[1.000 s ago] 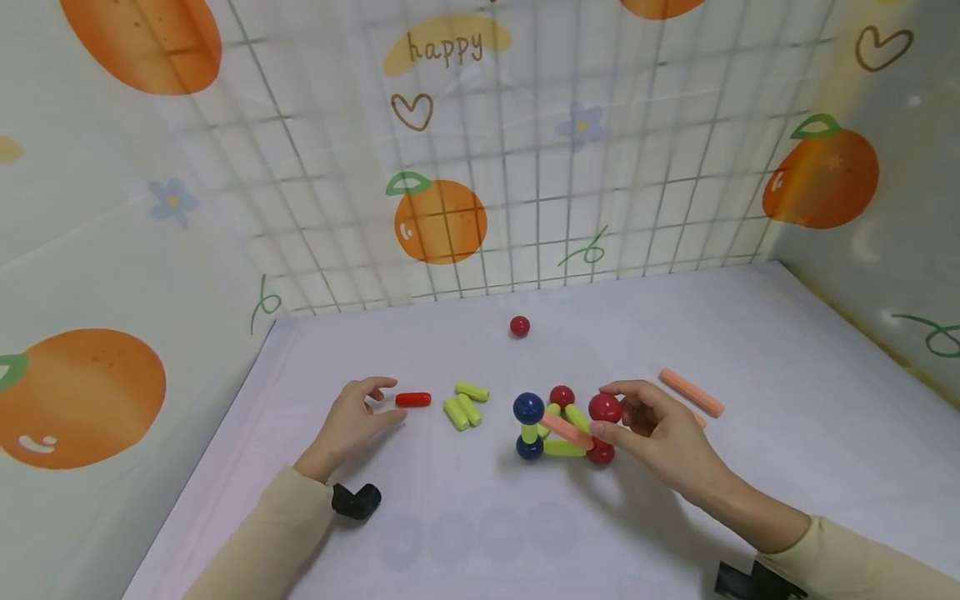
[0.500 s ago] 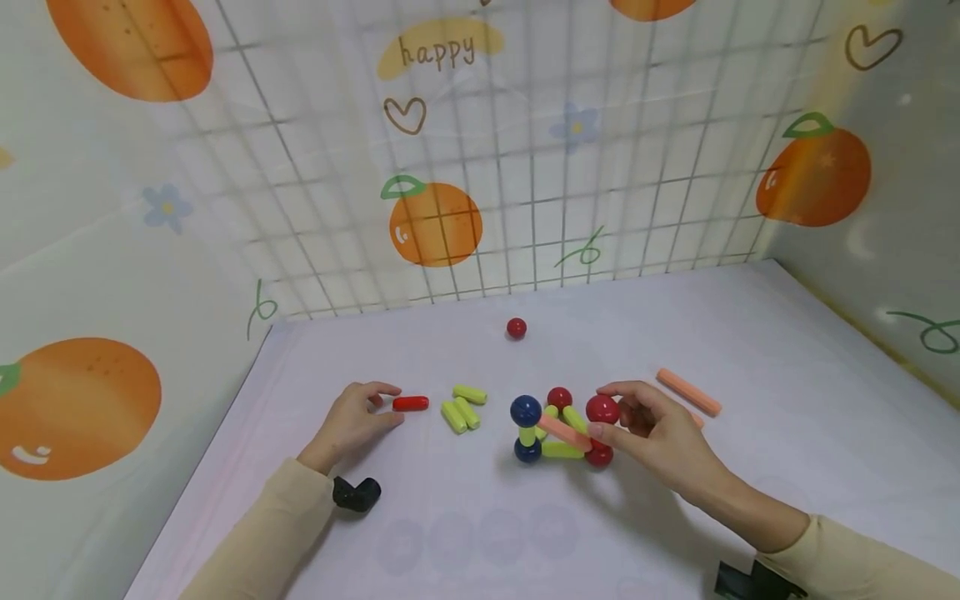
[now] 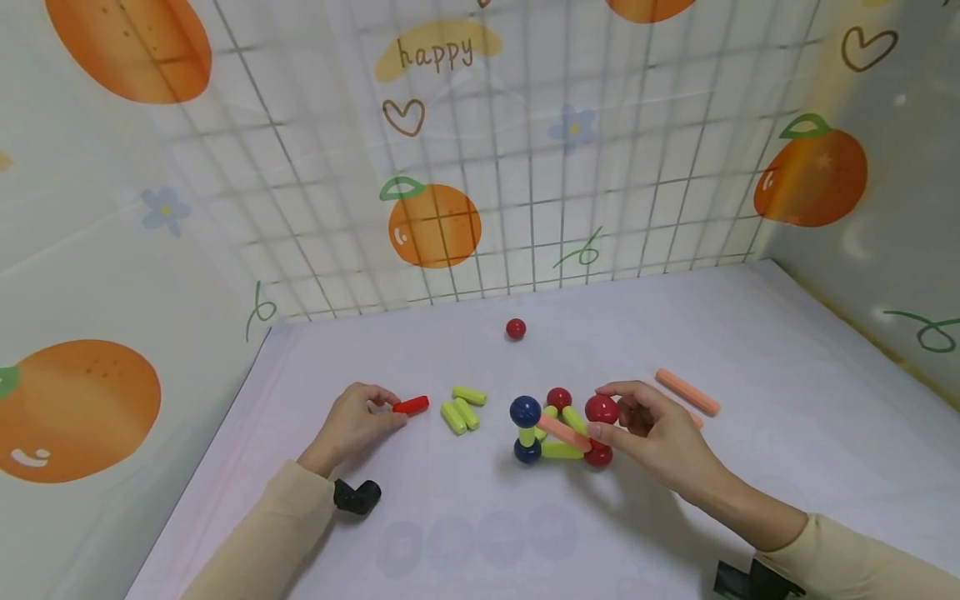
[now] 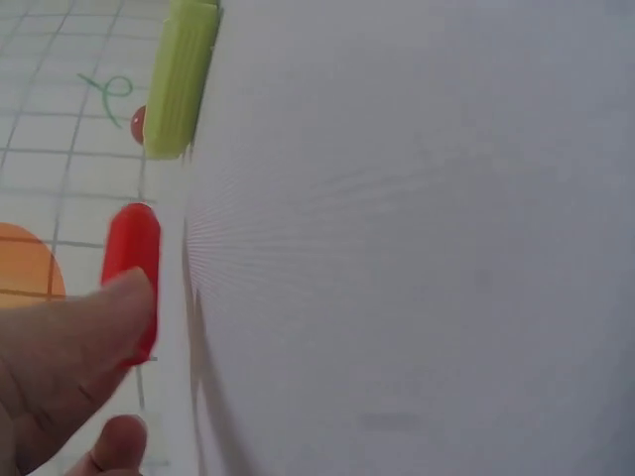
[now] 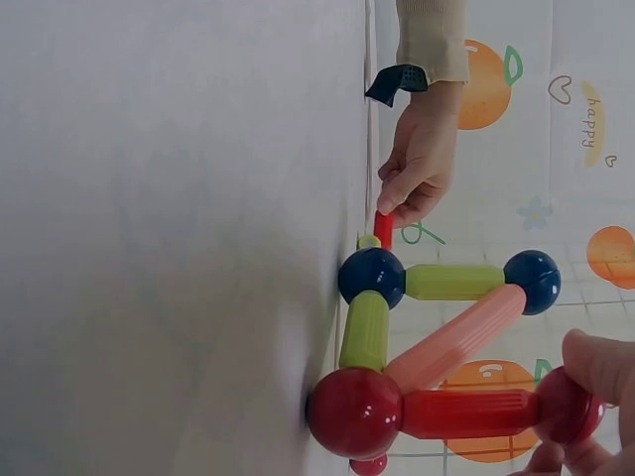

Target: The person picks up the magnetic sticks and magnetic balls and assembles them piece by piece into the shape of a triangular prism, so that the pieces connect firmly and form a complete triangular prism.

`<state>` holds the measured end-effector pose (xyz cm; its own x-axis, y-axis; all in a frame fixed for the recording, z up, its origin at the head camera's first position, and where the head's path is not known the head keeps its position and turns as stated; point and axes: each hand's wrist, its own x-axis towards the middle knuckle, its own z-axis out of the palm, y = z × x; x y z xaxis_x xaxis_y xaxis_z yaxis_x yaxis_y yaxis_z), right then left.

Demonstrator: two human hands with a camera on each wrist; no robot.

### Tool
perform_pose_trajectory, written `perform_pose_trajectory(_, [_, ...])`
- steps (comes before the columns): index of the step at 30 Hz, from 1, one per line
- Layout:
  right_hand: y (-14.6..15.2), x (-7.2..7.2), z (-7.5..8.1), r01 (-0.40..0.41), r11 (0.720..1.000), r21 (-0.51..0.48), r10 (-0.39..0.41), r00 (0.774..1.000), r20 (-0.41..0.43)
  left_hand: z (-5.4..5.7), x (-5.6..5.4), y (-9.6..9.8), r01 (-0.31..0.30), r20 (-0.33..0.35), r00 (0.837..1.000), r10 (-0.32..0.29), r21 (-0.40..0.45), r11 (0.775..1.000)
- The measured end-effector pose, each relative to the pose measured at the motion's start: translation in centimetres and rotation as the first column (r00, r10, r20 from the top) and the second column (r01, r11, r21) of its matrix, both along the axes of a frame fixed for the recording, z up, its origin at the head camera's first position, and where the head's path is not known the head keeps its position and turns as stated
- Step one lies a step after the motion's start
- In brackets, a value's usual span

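My left hand (image 3: 358,423) pinches a short red rod (image 4: 132,238) between thumb and fingers; in the left wrist view it is tilted beside the thumb. With thumb and fingertips, my right hand (image 3: 654,429) holds the upper red ball (image 3: 601,409) of a ball-and-rod building-toy frame. Below that ball, an upright red rod (image 5: 471,414) runs to a lower red ball (image 5: 354,413). The frame also has two blue balls (image 3: 526,412), one above the other, yellow-green rods (image 3: 562,450) and a slanting orange rod (image 3: 564,433). Another red ball (image 3: 558,399) sits at its back.
Three loose yellow-green rods (image 3: 453,417) lie between the left hand and the frame. A single red ball (image 3: 516,329) rests farther back on the table (image 3: 360,350). Orange rods (image 3: 687,392) lie behind the right hand. A patterned curtain (image 3: 322,208) surrounds the table's back and sides.
The left hand has closed its thumb and fingers on the red rod, which has turned from level to slanted. My right hand keeps its hold on the upper red ball.
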<state>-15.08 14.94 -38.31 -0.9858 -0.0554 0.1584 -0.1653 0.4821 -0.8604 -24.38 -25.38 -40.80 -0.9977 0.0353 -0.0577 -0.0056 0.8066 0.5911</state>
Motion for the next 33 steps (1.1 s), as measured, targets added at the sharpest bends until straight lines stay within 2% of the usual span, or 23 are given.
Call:
perform_pose_trajectory(9, [0.0, 0.0, 0.0, -0.003, 1.000, 0.006, 0.003, 1.000, 0.005, 1.6, 1.2, 1.7, 0.057, -0.076, 0.996, -0.052, 0.061, 0.997])
perform_pose_trajectory(17, [0.0, -0.1, 0.0, -0.004, 1.000, 0.005, 0.004, 1.000, -0.007, 3.9, 2.9, 4.9, 0.142, -0.139, 0.982, -0.125, 0.123, 0.982])
perform_pose_trajectory(24, [0.2, 0.0, -0.1, -0.012, 1.000, -0.011, 0.012, 1.000, -0.004, 5.8, 4.5, 7.8, 0.241, -0.215, 0.954, -0.209, 0.136, 0.961])
perform_pose_trajectory(33, [0.3, 0.0, 0.0, -0.028, 1.000, -0.015, 0.027, 1.000, -0.007, 7.0, 5.4, 10.5, 0.362, -0.288, 0.906, -0.311, 0.147, 0.920])
